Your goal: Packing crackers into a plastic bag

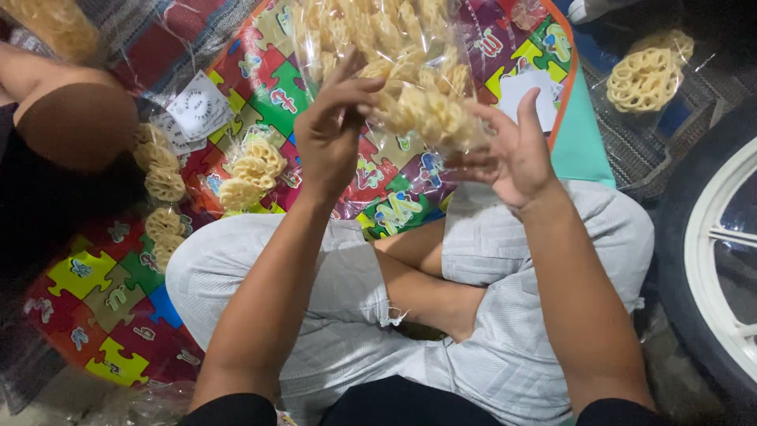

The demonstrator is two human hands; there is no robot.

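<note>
I sit cross-legged in pale shorts on a bright puzzle-pattern mat [110,315]. Both hands are raised in front of me at a big clear plastic bag [410,55] full of pale yellow flower-shaped crackers. My left hand [335,130] pinches the bag's film with thumb and fingertips on its left side. My right hand [512,150] cups the bag's lower right corner, fingers spread around the crackers there.
Small sealed packs of the same crackers [252,170] lie on the mat to my left, with more stacked [162,197] beside another person's knee [75,126]. White paper labels [197,106] lie nearby. One more pack [646,75] rests at right, near a wheel [721,260].
</note>
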